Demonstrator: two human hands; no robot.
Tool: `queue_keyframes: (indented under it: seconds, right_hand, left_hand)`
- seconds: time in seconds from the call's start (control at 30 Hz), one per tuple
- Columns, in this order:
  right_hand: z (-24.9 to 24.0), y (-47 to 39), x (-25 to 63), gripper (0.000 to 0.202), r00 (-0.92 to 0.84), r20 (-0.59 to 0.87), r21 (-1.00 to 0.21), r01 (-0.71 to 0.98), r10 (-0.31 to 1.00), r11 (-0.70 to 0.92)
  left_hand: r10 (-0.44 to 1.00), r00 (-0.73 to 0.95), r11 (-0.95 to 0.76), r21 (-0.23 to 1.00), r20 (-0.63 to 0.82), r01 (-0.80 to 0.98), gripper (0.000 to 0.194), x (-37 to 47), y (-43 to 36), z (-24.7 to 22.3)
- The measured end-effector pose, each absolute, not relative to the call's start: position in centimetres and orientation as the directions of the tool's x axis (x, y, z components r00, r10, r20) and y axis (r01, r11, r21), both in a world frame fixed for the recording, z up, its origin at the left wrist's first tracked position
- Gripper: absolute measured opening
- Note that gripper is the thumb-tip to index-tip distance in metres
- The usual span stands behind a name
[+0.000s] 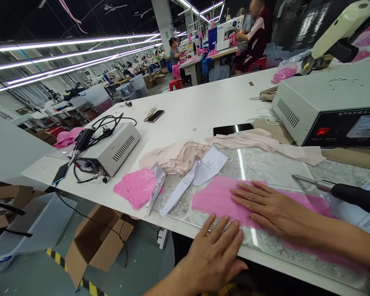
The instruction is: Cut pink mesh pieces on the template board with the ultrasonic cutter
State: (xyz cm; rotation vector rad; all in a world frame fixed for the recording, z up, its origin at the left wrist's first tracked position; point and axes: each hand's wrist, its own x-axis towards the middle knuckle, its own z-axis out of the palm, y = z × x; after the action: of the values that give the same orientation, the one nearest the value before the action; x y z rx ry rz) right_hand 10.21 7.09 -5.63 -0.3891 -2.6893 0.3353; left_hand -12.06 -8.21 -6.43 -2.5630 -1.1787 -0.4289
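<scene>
A pink fabric piece (212, 193) lies flat on a glossy grey-patterned sheet (179, 197) at the front of the white table. Pressed flat on it is my right hand (265, 207), fingers stretched out, holding nothing. My left hand (214, 250) is at the table's front edge, its fingers extended and nothing in it. White paper patterns (209, 166) with small holes lie just beyond the pink piece. To the left is a stack of pink fabric pieces (135, 187), and behind it crumpled beige fabric (179, 156). A black-handled metal-tipped tool (345, 191) rests right of my right hand.
A grey control box (329, 102) with a meter stands at the right, a smaller box (111, 150) with cables at the left. Phones (156, 116) lie on the table (200, 102). Below are an open carton (95, 238) and a plastic bin. People sew in the background.
</scene>
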Motion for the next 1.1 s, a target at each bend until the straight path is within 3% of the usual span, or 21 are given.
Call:
queue_keyframes:
  seconds: [0.23, 0.5, 0.7, 0.93, 1.1]
  right_hand:
    - [-5.8, 6.8, 10.3, 0.055, -0.875, 0.354, -0.314, 0.221, 0.33, 0.923]
    - [-6.0, 6.4, 10.3, 0.062, -0.887, 0.349, -0.315, 0.193, 0.302, 0.929]
    - [-4.4, 6.5, 10.0, 0.059, -0.89, 0.337, -0.343, 0.187, 0.307, 0.921]
    - [-3.8, 6.0, 8.5, 0.059, -0.979, 0.14, -0.266, 0.107, 0.149, 0.958]
    - [-4.9, 7.4, 9.1, 0.064, -0.967, 0.132, -0.253, 0.18, 0.218, 0.951]
  left_hand:
    - [0.683, 0.616, -0.631, -0.107, 0.393, 0.768, 0.058, -12.3, -8.2, -6.0]
    - [0.769, 0.505, -0.508, -0.103, 0.393, 0.855, 0.065, -13.6, -8.2, -5.8]
    - [0.708, 0.577, -0.573, -0.147, 0.407, 0.806, 0.067, -12.6, -8.0, -6.0]
    - [0.619, 0.552, -0.559, -0.181, 0.559, 0.809, 0.072, -11.6, -7.1, -8.4]
    - [0.608, 0.557, -0.556, -0.196, 0.567, 0.807, 0.077, -11.6, -7.1, -8.5]
